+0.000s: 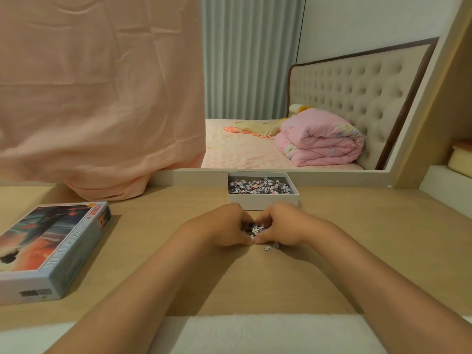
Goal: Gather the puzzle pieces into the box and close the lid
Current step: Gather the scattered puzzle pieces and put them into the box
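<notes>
A white open box (pixel 263 201) stands at the back of the wooden desk, with several small puzzle pieces inside. Just in front of it, my left hand (pixel 226 224) and my right hand (pixel 279 224) are cupped together, fingers curled round a small heap of puzzle pieces (pixel 255 230) on the desk. A few loose pieces (pixel 270 246) lie by my right thumb. The printed lid (pixel 48 247) lies picture side up at the desk's left.
A peach cloth (pixel 102 98) hangs over the left of a large mirror (pixel 306 85) behind the desk; the mirror shows a bed with a pink quilt. A shelf (pixel 454 185) rises at the right. A white padded strip (pixel 255 333) runs along the desk's near edge.
</notes>
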`<state>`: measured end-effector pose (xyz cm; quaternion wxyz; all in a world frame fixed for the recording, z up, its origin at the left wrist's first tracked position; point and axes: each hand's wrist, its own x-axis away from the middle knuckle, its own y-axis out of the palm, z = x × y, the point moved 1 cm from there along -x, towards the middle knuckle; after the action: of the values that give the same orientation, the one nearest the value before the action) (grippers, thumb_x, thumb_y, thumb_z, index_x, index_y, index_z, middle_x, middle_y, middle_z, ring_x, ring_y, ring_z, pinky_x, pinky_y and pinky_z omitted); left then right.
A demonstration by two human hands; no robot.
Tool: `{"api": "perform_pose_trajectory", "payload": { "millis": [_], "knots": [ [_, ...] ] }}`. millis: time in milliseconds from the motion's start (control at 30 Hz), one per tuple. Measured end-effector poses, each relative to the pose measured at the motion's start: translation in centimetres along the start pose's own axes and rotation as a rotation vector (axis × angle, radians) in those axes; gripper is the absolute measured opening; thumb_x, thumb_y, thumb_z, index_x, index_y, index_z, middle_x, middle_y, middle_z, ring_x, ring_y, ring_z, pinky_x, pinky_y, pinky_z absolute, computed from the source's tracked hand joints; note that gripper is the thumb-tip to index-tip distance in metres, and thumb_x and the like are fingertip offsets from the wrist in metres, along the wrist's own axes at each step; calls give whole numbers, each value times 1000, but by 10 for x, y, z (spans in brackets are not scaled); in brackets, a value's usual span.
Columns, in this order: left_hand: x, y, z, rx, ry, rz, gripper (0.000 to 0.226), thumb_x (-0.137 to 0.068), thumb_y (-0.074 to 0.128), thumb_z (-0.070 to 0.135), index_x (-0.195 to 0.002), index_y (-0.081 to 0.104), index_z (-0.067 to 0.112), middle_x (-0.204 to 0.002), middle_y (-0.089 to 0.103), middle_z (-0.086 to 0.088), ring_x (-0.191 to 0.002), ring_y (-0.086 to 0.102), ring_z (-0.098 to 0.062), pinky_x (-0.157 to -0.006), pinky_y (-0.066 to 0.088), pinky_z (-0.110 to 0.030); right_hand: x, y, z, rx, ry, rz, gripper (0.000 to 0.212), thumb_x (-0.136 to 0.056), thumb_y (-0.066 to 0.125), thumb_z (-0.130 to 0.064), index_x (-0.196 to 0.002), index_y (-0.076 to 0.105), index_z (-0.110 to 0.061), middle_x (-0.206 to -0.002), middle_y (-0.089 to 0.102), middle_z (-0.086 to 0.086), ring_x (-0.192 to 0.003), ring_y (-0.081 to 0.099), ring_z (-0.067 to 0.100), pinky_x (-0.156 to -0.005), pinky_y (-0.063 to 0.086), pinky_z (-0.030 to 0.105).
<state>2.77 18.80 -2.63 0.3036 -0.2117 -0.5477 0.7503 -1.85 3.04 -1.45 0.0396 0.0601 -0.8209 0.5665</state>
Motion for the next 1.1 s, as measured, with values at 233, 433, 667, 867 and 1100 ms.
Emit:
{"api": "perform_pose_trajectory", "payload": {
  "millis": [233,433,667,867,1100],
  "knots": [
    [-2,9,-1,201,-100,231,19,-78,78,22,-97,77,19,-85,69,3,-70,60,-9,-69,48,-21,-4,3,-2,-58,29,137,25,-80,78,-22,-105,78,-22,-97,75,-3,-81,63,9,-63,42,16],
    [-7,12,-6,558,-187,290,10,-77,81,15,-81,72,14,-75,72,-6,-64,62,-13,-65,52,-28,-6,3,6,-582,110,166,16,-76,80,3,-82,71,-8,-72,70,11,-55,65,18,-58,57,27],
    [-32,-25,-2,961,-163,361,18,-81,77,5,-96,69,0,-81,68,-14,-70,64,-18,-68,59,-25,-26,-35,9,-858,58,256,24,-76,78,9,-98,71,1,-88,71,14,-70,69,23,-67,62,32],
    [-73,-36,-13,755,-110,498,13,-84,76,12,-96,73,9,-84,73,-7,-71,66,-16,-74,58,-33,-61,-49,21,-636,-35,490,18,-78,80,-8,-92,76,-19,-85,75,4,-78,69,17,-63,57,29],
    [-86,-28,-31,394,-33,409,26,-99,54,17,-121,68,20,-113,70,5,-102,63,-8,-87,45,-24,-75,-47,52,-310,-60,455,26,-94,65,-18,-119,72,-20,-118,72,-2,-107,64,12,-91,43,20]
  ]
}}
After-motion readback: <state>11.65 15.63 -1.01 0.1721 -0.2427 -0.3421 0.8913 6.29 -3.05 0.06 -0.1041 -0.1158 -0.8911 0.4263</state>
